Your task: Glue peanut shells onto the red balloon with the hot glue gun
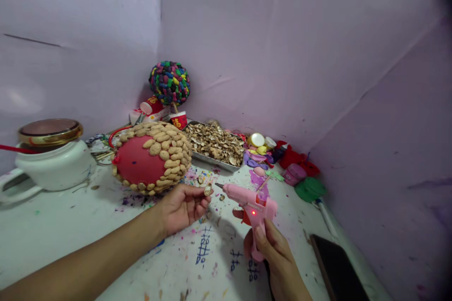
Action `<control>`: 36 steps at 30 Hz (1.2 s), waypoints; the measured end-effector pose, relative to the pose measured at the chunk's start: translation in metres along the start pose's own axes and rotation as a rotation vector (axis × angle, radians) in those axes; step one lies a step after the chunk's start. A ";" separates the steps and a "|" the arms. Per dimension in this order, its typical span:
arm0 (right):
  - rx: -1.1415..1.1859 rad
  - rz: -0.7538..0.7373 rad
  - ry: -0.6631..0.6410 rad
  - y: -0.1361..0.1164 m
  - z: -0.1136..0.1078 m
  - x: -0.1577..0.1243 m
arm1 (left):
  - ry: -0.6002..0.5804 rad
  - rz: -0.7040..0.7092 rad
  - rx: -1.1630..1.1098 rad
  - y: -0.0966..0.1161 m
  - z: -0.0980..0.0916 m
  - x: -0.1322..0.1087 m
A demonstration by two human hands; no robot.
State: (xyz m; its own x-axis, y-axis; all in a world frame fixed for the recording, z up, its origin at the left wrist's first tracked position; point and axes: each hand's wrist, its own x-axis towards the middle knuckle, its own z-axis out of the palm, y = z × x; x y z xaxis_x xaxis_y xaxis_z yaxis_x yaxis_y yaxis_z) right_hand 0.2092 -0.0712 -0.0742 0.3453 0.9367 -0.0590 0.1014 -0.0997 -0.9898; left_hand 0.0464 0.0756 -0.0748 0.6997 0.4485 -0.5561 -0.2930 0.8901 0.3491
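My left hand (187, 208) pinches a small peanut shell half (208, 190) between thumb and fingertips. My right hand (273, 249) is wrapped round a pink hot glue gun (252, 200) with a lit red light, its nozzle pointing left, close to the shell but slightly apart. Behind my left hand rests a red balloon (139, 160), covered over its top, right side and lower edge with peanut shells (173, 150); its left front face is bare red with a dark dot. A metal tray (215, 163) heaped with loose peanut shells (217, 142) stands beyond.
On the left is a white pot (58, 167) with a gold-rimmed lid (50, 131). A multicoloured ball (170, 83) stands on a red cup (178, 120) at the back. Deflated balloons (256, 160) and paint jars (257, 139) lie right of the tray. A phone (337, 268) lies near front right.
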 end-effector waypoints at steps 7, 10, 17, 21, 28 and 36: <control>0.018 -0.001 -0.066 -0.004 0.000 -0.003 | 0.005 0.000 0.000 0.001 0.001 -0.002; 0.059 0.004 -0.078 -0.005 0.002 -0.003 | 0.023 0.004 0.002 0.000 0.002 -0.003; 0.083 0.018 -0.072 -0.001 0.002 -0.003 | 0.028 0.021 0.007 -0.003 0.002 -0.001; 0.062 0.010 -0.089 0.000 0.000 -0.003 | 0.026 0.018 0.010 -0.003 0.001 0.000; 0.036 -0.002 -0.104 0.000 0.000 -0.001 | 0.027 0.013 0.012 -0.002 0.002 -0.001; 0.048 0.010 -0.088 -0.004 0.002 -0.003 | 0.036 0.012 0.027 -0.003 0.003 -0.001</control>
State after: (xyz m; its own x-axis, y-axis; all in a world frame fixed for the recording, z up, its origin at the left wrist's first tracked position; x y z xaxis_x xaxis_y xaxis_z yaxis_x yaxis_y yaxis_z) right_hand 0.2058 -0.0725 -0.0699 0.2626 0.9617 -0.0783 0.0522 -0.0952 -0.9941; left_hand 0.0480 0.0724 -0.0730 0.6721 0.4625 -0.5783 -0.2835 0.8821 0.3762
